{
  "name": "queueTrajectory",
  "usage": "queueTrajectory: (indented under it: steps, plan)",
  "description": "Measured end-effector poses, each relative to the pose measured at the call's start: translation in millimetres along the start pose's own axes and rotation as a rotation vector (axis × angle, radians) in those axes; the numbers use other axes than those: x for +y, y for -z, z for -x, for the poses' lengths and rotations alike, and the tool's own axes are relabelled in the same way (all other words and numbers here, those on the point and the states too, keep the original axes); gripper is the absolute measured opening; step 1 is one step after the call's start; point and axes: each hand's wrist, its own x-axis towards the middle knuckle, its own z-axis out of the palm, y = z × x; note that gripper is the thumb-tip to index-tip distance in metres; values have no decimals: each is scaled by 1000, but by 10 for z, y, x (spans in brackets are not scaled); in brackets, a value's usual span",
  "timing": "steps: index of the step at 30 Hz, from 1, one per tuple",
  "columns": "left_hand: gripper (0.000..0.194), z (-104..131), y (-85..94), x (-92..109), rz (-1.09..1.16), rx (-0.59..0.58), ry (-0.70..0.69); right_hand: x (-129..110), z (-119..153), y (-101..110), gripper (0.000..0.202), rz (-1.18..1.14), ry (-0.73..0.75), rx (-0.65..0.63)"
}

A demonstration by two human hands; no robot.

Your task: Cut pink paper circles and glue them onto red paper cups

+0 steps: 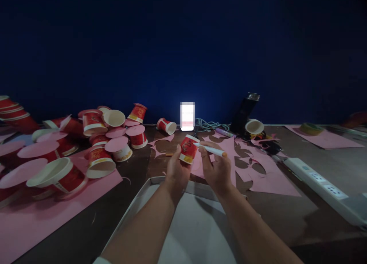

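My left hand [178,169] is wrapped round a red paper cup [188,149] with a dark drawing and a yellow band on its side. The cup is held tilted in front of me, above the far edge of a white box tray [197,225]. Between the fingers of my right hand [218,165] is a white marker pen [212,149] with an orange end. Its tip points left and lies at the cup's upper right side; whether it touches cannot be made out. Behind the hands lie sheets of pink paper [229,145] with round holes cut out.
Several red paper cups [94,120], some with pink discs on their ends, crowd the left side. A lit phone screen [187,117] stands at the back. At right are a dark bottle [245,109], a tape roll [311,129] and a white power strip [323,185].
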Motion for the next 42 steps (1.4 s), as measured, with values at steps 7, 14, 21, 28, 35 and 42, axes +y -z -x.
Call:
queueTrajectory:
  steps: [7,14,21,28,35,42]
  plan:
    - [19,7,-3,3,17,4,1,-1,11,-6,17,4,-12,-5]
    - [20,-4,3,3,17,-11,8,-1,11,-9,16,12,-9,-8]
    - [20,13,-25,13,22,20,2,-10,10,-5,17,5,-13,-19]
    - [20,13,-21,17,16,10,8,-28,6,-4,16,25,-7,-13]
    - [21,6,-17,16,20,19,6,-28,15,-2,16,10,-24,-37]
    - [19,-3,-2,14,28,23,6,-49,12,-3,15,8,-18,-36]
